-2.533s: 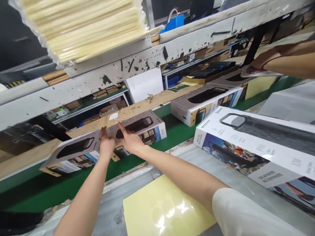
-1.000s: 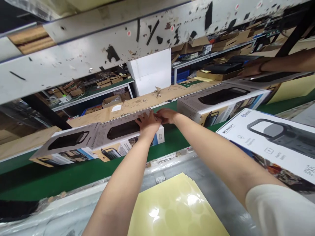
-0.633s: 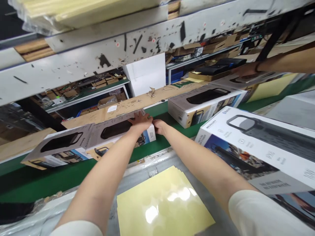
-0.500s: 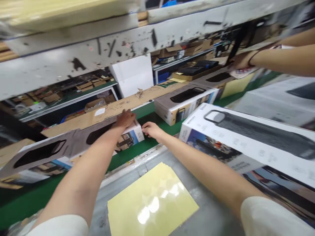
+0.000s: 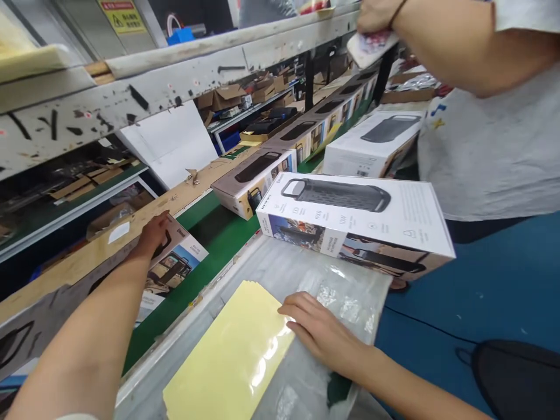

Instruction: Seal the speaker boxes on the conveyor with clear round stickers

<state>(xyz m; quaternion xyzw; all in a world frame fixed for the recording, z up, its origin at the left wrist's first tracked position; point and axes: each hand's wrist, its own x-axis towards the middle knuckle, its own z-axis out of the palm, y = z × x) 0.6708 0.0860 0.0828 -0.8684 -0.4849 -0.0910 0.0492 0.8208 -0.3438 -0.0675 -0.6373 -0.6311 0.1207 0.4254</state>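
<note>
My left hand reaches over a printed speaker box on the green conveyor belt. Its fingers bend over the box's far top edge; their tips are partly hidden. My right hand is at the right edge of a stack of glossy yellow sheets. Index finger and thumb are a little apart there, touching or very near the top sheet, with no sheet lifted. The sheets lie on a plastic-covered ledge beside the belt.
A large white speaker box overlaps the ledge's far end. More printed boxes line the belt, with another white box behind. A co-worker's arm holds a patterned item at upper right. A white beam crosses above.
My right hand has left the box's end and come back to the yellow sheets. My left hand stays on its box. The view has swung right; the co-worker's hand is now higher.
</note>
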